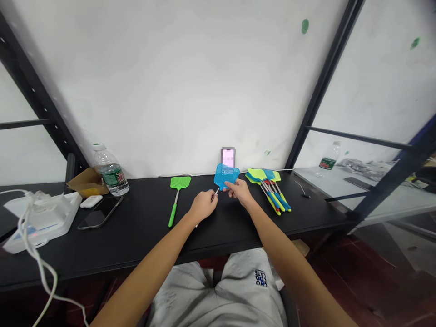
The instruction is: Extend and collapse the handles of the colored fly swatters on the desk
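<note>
Black table point(146, 240) beneath, the left hand point(203, 205) curls its fingers round a metal rod point(215, 194); the right hand point(240, 191) pinches a blue swatter head point(224, 174), best kept aligned.

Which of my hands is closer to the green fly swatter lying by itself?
Left. Your left hand is to the right of the green fly swatter; your right hand is farther right, at the blue swatter head.

Blue fly swatter point(225, 172) over the table point(136, 245): the left hand point(203, 205) grips its silvery shaft point(215, 194); the right hand point(239, 191) pinches its head point(233, 173). Left of this blue fly swatter lies a green swatter point(180, 182), and farther left stands a water bottle point(113, 175); right, a swatter pile point(270, 193); behind, a lit phone point(228, 156).
</note>
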Demonstrator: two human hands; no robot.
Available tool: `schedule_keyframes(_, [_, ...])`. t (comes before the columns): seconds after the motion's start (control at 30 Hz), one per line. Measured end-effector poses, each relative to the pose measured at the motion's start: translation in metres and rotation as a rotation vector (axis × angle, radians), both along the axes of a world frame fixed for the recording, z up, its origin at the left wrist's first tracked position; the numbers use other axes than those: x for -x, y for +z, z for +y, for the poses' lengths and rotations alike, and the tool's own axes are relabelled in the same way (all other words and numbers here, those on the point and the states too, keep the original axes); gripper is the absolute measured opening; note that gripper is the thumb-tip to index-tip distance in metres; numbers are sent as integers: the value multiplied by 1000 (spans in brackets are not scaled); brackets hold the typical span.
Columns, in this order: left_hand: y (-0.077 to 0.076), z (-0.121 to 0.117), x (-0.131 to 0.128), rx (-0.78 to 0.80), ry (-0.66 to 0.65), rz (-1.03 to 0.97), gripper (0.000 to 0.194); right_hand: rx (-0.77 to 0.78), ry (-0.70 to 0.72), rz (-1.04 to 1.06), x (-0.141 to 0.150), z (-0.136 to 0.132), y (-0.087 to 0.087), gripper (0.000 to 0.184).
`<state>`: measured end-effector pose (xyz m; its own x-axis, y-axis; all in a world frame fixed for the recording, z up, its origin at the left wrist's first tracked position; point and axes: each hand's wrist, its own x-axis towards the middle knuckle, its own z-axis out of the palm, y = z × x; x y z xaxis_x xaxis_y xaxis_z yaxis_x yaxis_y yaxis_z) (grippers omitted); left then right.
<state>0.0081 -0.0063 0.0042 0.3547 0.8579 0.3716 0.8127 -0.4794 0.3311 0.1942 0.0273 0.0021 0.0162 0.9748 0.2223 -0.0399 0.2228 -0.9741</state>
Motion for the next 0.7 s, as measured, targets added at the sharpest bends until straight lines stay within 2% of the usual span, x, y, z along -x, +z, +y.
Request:
schedule_keyframes(0.47, [1,-1,-1,-25,-7,-8,29,-55,25,8,0,2,-3,40])
schedule_keyframes(0.7, [3,-2,0,-26,-16,-55,29,-1,34,20,0,2,-4,39])
